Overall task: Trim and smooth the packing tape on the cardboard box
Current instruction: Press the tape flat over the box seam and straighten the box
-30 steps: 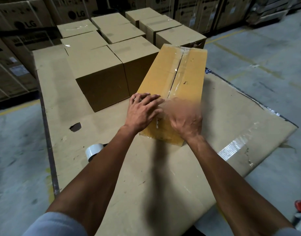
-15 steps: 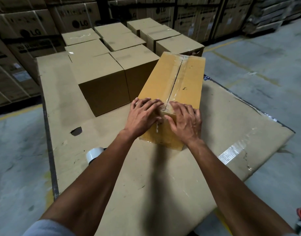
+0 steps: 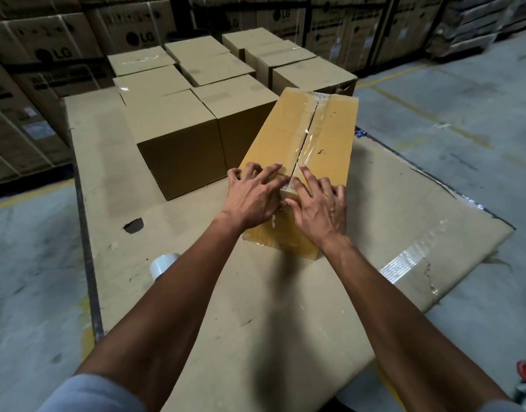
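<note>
Tabletop (image 3: 256, 307) covered with cardboard sheet, hole near left edge. On it: long yellow box (image 3: 300, 138), cluster of brown boxes (image 3: 181, 138) beside it, tape roll (image 3: 162, 264) front-left.

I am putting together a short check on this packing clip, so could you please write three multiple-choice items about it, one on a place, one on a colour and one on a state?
1. Where does the tape roll lie?
A. On top of the long box
B. On the cardboard sheet, beside the left forearm
C. On the concrete floor

2. What colour is the long box under the hands?
A. Yellowish brown
B. White
C. Blue

3. How are the left hand and right hand placed?
A. Both lifted clear of the box
B. One holding scissors
C. Both spread flat on the box's near end

Answers: 1 B, the roll shows by the forearm on the cardboard sheet; 2 A, it is yellower than its neighbours; 3 C, the fingers are splayed either side of the taped seam.
</note>
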Demonstrator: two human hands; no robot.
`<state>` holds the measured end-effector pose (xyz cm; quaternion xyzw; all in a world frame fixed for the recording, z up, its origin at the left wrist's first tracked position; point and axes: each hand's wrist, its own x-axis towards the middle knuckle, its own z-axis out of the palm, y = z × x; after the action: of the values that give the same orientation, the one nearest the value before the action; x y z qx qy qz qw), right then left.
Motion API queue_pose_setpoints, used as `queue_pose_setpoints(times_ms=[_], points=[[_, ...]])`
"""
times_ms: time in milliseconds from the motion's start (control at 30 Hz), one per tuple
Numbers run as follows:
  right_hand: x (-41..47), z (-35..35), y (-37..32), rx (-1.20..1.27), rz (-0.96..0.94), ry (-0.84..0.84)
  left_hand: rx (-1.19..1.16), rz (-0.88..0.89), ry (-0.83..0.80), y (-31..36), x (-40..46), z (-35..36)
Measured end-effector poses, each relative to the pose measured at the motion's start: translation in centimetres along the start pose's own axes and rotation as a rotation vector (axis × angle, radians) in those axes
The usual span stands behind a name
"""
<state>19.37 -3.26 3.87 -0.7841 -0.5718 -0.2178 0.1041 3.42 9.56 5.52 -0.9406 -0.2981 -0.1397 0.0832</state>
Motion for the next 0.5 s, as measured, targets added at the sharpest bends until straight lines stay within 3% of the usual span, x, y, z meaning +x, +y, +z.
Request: queue_pose_setpoints(times_ms=[300,500], points=[[-1.0,0.4,-0.3,0.16,-0.041,0.11,-0.028,0.082,0.12,1.2,-1.6,1.8],[0.3,-1.0,-0.8,0.032,-0.042,-0.07,-0.029,0.017,0.073,1.6,-1.1,0.5]])
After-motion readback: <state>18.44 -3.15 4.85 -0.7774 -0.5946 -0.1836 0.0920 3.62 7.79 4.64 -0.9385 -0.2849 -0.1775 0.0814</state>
